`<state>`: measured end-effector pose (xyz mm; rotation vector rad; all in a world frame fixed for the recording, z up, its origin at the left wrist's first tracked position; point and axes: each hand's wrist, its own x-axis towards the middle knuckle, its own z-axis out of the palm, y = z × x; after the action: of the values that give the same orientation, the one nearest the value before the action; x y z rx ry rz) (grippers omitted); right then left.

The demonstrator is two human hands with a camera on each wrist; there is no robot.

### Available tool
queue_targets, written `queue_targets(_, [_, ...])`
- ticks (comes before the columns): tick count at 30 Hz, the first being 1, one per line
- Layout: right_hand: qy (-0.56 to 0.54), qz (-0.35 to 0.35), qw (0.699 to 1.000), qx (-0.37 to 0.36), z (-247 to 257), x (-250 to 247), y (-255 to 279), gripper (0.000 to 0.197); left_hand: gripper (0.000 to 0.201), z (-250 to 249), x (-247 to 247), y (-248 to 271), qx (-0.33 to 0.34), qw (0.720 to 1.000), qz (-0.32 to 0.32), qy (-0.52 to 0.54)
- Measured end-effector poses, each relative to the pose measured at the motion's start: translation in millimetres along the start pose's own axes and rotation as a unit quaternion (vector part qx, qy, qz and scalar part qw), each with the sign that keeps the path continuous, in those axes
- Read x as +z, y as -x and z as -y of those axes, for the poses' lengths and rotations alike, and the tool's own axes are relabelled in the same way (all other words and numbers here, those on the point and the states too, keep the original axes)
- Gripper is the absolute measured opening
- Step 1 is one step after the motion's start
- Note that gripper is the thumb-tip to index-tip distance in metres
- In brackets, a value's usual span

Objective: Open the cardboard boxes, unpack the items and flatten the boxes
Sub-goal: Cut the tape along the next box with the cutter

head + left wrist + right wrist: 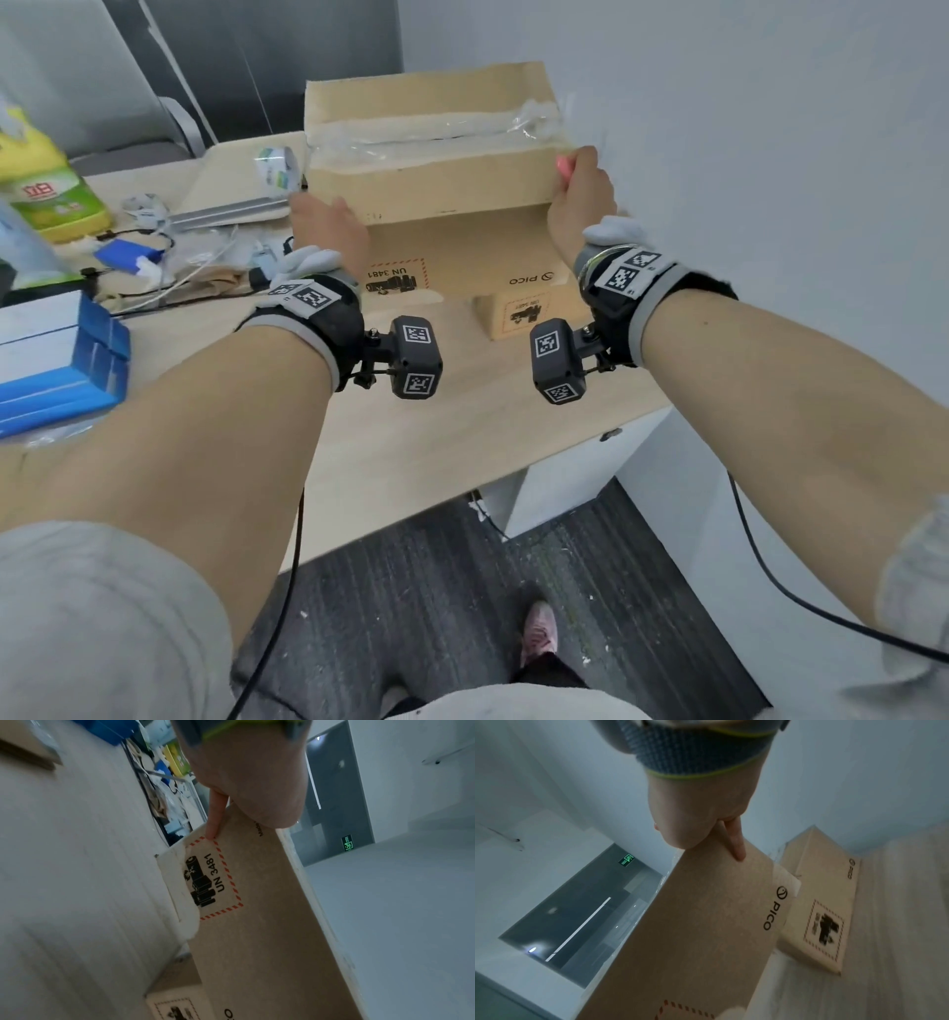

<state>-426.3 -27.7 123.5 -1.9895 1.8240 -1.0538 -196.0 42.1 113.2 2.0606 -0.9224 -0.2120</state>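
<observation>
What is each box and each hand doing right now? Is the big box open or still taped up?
big cardboard box: lifted off the desk, tilted, top seam still taped shut.
small cardboard box: lying on the desk, closed.
left hand: holds the big box's left end.
right hand: grips the big box's right end.

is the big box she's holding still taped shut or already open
Still taped shut: on the big cardboard box, clear tape runs unbroken along the closed top seam, though it looks wrinkled.
</observation>
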Motion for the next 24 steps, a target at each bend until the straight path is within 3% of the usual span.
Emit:
queue_targets(5, [-0.040,0.001,0.999,-0.006,48,42,53,0.025,0.041,62,-58,-7,-0.009,1.000,-0.004,-0.011])
queue_targets(11, [-0.041,0.031,0.999,0.003,61,83,97,0.021,0.043,120,-82,-4,-0.026,0.999,0.013,-0.022])
queue_targets(19, [-0.042,0.092,0.992,0.072,24,116,145,0.020,0.040,178,-54,20,-0.067,0.994,0.064,-0.051])
queue_targets(24, [0.036,0.136,0.988,0.064,4,116,171,0.021,0.037,192,-37,33,-0.060,0.992,0.092,-0.067])
